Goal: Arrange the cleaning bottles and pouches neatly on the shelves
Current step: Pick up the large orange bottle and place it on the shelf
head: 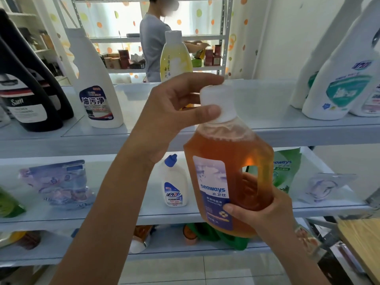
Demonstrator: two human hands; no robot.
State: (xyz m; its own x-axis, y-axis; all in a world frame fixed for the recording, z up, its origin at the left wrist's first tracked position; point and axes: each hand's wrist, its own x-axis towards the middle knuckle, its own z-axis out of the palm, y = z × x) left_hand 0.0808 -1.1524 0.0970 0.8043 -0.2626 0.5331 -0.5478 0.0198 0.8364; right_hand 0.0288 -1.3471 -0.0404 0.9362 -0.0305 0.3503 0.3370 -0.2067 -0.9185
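I hold an amber disinfectant bottle (228, 173) with a white cap and a blue Seaways label in front of the shelves, tilted slightly. My left hand (176, 112) grips its white cap from the left. My right hand (265, 210) holds its lower body and handle from the right. On the upper shelf (144, 138) stand black bottles (30, 99), a white degreaser bottle (96, 91), a yellow bottle (175, 58) and white bottles (337, 85) at the right. The middle shelf (174, 215) carries a small white blue-capped bottle (175, 184) and pouches (59, 184).
A green pouch (285, 169) and a clear pouch (324, 187) lie on the middle shelf's right side. The bottom shelf holds green and orange items (216, 235). Behind the shelves a person (154, 46) works at another rack. A wooden surface (362, 243) sits at the lower right.
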